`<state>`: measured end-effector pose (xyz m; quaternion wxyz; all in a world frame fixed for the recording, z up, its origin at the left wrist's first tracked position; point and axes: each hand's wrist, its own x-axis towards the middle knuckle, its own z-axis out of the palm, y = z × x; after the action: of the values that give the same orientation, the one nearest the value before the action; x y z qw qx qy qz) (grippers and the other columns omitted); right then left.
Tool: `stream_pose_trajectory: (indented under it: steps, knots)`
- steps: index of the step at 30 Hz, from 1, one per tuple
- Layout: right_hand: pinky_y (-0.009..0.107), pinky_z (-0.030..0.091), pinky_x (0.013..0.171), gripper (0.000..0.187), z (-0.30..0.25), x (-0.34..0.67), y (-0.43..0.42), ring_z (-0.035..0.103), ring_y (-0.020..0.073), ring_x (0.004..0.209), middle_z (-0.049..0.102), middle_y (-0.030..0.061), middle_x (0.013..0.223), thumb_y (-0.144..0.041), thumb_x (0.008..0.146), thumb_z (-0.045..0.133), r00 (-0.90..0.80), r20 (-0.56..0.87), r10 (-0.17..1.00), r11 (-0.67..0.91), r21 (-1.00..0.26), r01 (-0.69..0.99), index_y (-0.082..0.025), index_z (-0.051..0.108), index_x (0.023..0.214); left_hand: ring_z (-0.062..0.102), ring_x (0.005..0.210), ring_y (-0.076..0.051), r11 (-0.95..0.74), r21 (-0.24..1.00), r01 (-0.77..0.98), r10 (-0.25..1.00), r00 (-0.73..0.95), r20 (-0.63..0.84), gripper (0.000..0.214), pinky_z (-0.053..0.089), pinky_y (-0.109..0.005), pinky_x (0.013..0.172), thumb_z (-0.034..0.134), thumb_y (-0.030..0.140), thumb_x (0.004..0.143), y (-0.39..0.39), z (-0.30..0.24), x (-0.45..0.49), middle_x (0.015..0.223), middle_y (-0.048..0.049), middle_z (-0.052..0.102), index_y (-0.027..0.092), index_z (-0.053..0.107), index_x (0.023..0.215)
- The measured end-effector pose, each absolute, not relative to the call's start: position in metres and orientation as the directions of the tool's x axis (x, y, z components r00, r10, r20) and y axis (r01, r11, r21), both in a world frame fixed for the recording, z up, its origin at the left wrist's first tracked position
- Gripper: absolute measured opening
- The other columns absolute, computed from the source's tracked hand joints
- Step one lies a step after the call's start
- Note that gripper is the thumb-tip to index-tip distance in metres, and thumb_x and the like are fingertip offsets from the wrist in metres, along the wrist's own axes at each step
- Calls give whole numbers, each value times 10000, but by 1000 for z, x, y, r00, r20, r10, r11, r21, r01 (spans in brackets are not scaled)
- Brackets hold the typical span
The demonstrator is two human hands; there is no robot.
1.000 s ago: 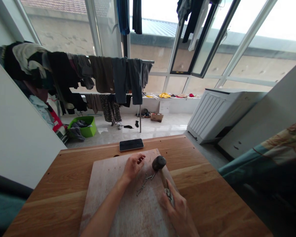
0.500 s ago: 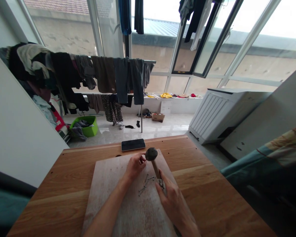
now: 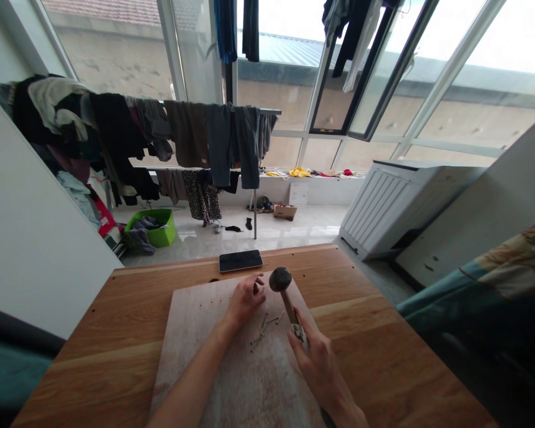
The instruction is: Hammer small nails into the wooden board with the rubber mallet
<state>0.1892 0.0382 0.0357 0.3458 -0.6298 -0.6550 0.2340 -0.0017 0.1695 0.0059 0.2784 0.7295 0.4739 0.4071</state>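
Note:
My right hand (image 3: 318,356) is closed around the handle of a mallet (image 3: 280,279) with a dark, rounded head, raised over the right side of a pale wooden board (image 3: 191,368). To the left of the mallet head, near the board's far edge, is my left hand (image 3: 246,300). Its fingers are curled, and whatever they hold, if anything, is too small or hidden to make out. Several loose nails (image 3: 261,339) lie on the board between my two hands. A row of small dark spots (image 3: 211,302) runs along the board left of my left hand.
The board lies on a wooden table (image 3: 365,333). A black phone (image 3: 241,261) rests near the table's far edge. Beyond stand a clothes rack with laundry (image 3: 185,134), a green basket (image 3: 163,232) and a white ribbed cabinet-like unit (image 3: 374,208). A curtain (image 3: 485,285) hangs at right.
The mallet and my right hand have shifted a little to the right, away from my left hand. My left fingers have loosened slightly, staying at about the same place.

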Motion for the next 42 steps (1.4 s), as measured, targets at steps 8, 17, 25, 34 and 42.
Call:
stream_pose_trajectory:
  steps: [8, 17, 25, 34, 42]
  knots:
    - [356, 478, 1085, 560, 15, 216, 16, 576, 250, 1316, 622, 114, 1406, -386, 962, 473, 141, 94, 986, -14, -786, 618, -155, 516, 1470, 624, 971, -236, -582, 494, 647, 813, 477, 334, 172, 529, -375, 884, 606, 212, 865, 128, 45, 14, 1027, -74, 635, 193, 626, 1035]
    - [340, 517, 1035, 536, 22, 212, 16, 623, 252, 1263, 664, 103, 1358, -300, 956, 476, 120, 104, 987, 11, -800, 600, -178, 509, 1478, 681, 943, -329, -595, 211, 775, 796, 605, 23, 319, 510, -410, 822, 586, 25, 774, 112, 55, 67, 979, -205, 715, 101, 676, 1071]
    - [332, 480, 1070, 543, 21, 212, 15, 563, 239, 1330, 616, 103, 1419, -359, 961, 493, 129, 84, 988, -4, -825, 565, -174, 515, 1471, 669, 848, -248, -551, 441, 708, 822, 551, 143, 191, 505, -345, 797, 599, 43, 759, 118, 66, 48, 922, -108, 693, 173, 669, 880]
    - [356, 509, 1033, 562, 23, 212, 17, 616, 266, 1270, 663, 106, 1355, -405, 947, 508, 159, 67, 985, -35, -823, 567, -168, 538, 1456, 653, 735, -163, -326, 674, 663, 945, 245, 216, 230, 493, -273, 755, 568, 25, 813, 150, 51, -33, 799, -33, 696, 163, 711, 929]
    - [360, 487, 1062, 580, 24, 213, 17, 593, 259, 1297, 634, 103, 1394, -415, 962, 484, 148, 49, 988, -45, -817, 574, -164, 497, 1484, 654, 855, -208, -365, 443, 819, 929, 348, 123, 246, 481, -312, 804, 510, 66, 904, 146, 51, -32, 931, -93, 691, 162, 733, 867]
